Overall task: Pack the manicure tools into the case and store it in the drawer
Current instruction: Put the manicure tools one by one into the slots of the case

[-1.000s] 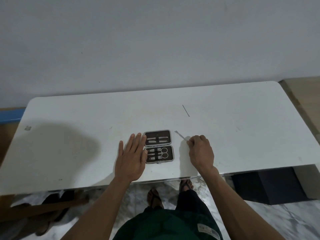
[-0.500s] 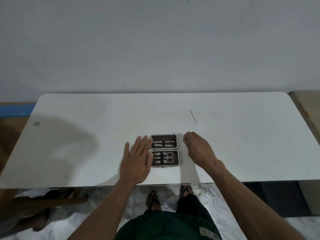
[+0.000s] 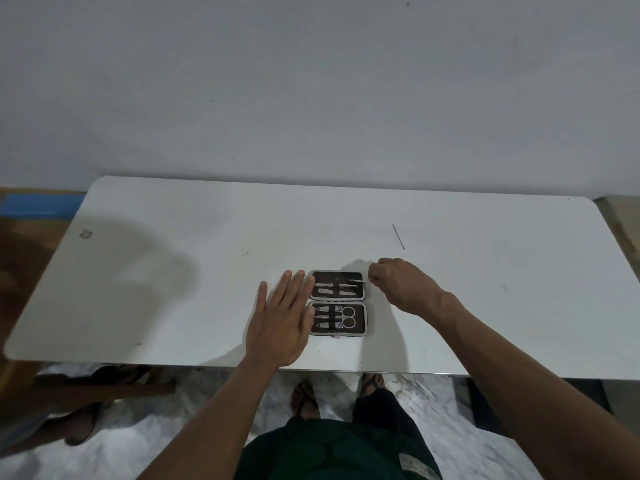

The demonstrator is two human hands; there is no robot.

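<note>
Manicure case (image 3: 337, 303): lies open and flat on the white table (image 3: 173, 289), near its front edge, directly ahead of you. Two dark-lined halves with metal rims, one behind the other; each half's long axis runs left to right. No brand or lettering can be read on it.

Far half: two pale tools strapped in, lying left to right, plus the thin metal tool (image 3: 353, 281) along the back edge, its long axis also left to right, its right end at your fingers.

Near half: small scissors (image 3: 348, 317) with finger rings to the right and tips to the left, beside two smaller tools on the left, all held by a dark strap.

Your right hand (image 3: 398, 284): just right of the far half, fingers curled, pinching the right end of the thin metal tool.

Your left hand (image 3: 282, 320): flat on the table, fingers straight and together, their tips touching the case's left edge.

Slim dark rod (image 3: 398, 236): lies alone on the table behind your right hand, well apart from the case, running diagonally.

Small grey mark (image 3: 85, 233): near the table's far left corner; unreadable.

Below the front edge: your sandalled feet on marbled floor.
</note>
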